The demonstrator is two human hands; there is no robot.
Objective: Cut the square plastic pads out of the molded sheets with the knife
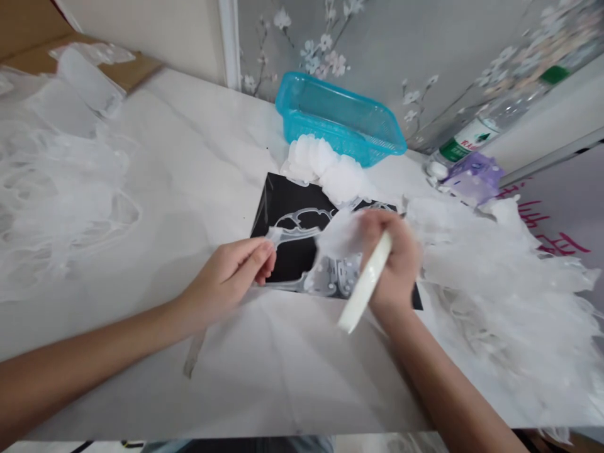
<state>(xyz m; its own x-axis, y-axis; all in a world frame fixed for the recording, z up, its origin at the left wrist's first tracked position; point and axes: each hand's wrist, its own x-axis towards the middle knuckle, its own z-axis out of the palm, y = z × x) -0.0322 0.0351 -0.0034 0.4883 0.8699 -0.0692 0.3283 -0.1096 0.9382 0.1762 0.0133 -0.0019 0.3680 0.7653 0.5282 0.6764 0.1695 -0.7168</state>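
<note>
My left hand [245,267] pinches the left end of a translucent, cut-out plastic sheet [297,235] between thumb and fingers. My right hand [394,258], smeared by motion, is closed round a flat off-white handle [365,283] that slants down toward me; its working end is hidden. Beside the right fingers, a whitish filmy piece [342,233] is blurred, and I cannot tell whether they grip it too. Beneath both hands lies a black rectangular board [287,195] with curved translucent outlines on it. A pile of white rounded pieces [325,167] overlaps the board's far edge.
A blue plastic basket [342,100] stands against the wall. Heaps of translucent sheets lie at left [61,182] and right [514,302]. A water bottle [472,135] and a purple packet [474,176] are at back right. A narrow strip [194,352] lies near the table's front edge.
</note>
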